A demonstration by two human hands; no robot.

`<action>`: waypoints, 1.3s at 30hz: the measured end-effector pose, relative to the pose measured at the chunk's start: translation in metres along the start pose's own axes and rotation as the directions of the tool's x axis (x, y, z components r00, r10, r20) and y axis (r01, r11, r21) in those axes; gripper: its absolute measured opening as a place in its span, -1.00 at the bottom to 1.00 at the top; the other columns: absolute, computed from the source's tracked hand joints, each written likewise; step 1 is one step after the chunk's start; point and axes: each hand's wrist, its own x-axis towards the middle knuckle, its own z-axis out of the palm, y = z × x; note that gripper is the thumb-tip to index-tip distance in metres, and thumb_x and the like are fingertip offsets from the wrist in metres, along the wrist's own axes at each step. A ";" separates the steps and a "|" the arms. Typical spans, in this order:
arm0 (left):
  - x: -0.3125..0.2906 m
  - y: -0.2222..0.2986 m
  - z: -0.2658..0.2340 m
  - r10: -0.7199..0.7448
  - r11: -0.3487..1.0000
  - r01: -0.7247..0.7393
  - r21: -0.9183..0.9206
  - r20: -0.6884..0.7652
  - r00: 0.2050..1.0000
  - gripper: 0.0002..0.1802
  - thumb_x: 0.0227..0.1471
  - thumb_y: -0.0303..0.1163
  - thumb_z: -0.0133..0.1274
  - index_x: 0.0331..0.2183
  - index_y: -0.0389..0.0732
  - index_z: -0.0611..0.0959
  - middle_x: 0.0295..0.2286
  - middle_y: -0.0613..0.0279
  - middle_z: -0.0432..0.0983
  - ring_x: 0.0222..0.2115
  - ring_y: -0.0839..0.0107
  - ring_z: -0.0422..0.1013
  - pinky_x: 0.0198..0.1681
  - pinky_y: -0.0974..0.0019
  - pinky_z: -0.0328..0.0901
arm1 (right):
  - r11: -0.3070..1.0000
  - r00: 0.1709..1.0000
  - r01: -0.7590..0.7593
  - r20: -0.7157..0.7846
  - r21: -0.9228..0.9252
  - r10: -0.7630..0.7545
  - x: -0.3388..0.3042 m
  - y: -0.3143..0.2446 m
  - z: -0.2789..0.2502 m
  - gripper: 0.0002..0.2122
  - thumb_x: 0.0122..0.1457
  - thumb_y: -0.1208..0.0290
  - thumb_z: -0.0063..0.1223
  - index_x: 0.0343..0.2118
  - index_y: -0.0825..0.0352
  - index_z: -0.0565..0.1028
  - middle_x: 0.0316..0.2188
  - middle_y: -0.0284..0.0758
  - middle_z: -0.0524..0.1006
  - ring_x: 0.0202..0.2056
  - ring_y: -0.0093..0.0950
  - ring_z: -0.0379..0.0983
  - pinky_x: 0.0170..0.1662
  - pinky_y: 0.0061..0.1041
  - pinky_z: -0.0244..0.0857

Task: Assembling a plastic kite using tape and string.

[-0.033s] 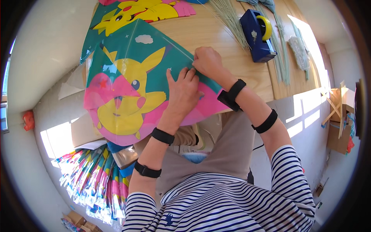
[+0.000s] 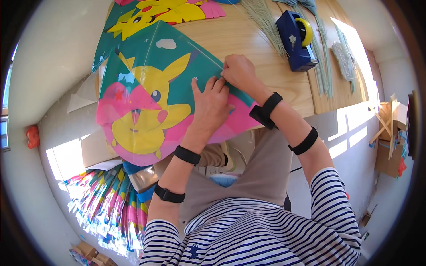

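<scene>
- Centre stage, the cartoon-printed plastic sheet (image 2: 148, 95) lies across the table (image 2: 284, 91), overhanging its near edge; a pink overlap masks part of the character's face, fold or second layer, hard to say.
- Left hand (image 2: 212, 101): fingers spread on the sheet, gripping nothing, covering the print beneath.
- Right hand (image 2: 240, 72): curled at the sheet's right edge, fingertips tucked away, so I can't tell what they pinch.
- Beyond, another printed sheet (image 2: 171, 12) and thin sticks (image 2: 265, 30), both cut off up top.
- Lower left, film-wrapped bundles (image 2: 108, 199), glare blurring them.
</scene>
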 end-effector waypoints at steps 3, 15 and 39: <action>0.001 -0.001 -0.001 0.001 1.000 -0.001 0.000 -0.008 1.000 -0.43 -0.27 -0.23 0.37 -0.16 -0.22 0.59 0.05 0.22 0.42 0.15 0.22 0.24 0.18 -0.42 -0.03 | 0.999 0.998 -0.052 -0.021 0.016 0.052 -0.001 0.000 0.006 -0.87 -0.11 0.41 0.25 -0.57 0.37 0.58 -0.49 -0.09 0.59 -0.34 -0.09 0.55 -0.27 -0.20 0.41; -0.002 -0.004 -0.001 -0.004 0.999 0.003 -0.051 -0.004 1.000 -0.47 -0.23 -0.26 0.35 -0.18 -0.22 0.56 0.11 0.17 0.36 0.20 0.15 0.19 0.18 -0.46 -0.06 | 0.985 0.986 -0.170 0.000 -0.029 0.170 -0.002 0.002 -0.003 -0.86 -0.11 0.38 0.24 -0.50 0.33 0.60 -0.42 -0.10 0.61 -0.30 -0.10 0.56 -0.24 -0.22 0.45; -0.175 -0.051 -0.062 -0.386 0.920 0.382 0.085 0.045 0.921 -0.06 -0.23 -0.09 0.36 0.18 -0.15 0.37 0.24 0.07 0.14 0.26 0.02 0.04 0.24 -0.45 -0.25 | 0.999 0.995 0.000 -0.101 -0.039 -0.004 -0.080 0.050 -0.039 -0.91 -0.12 0.52 0.16 -0.52 0.32 0.46 -0.47 -0.16 0.55 -0.30 -0.12 0.48 -0.28 -0.16 0.32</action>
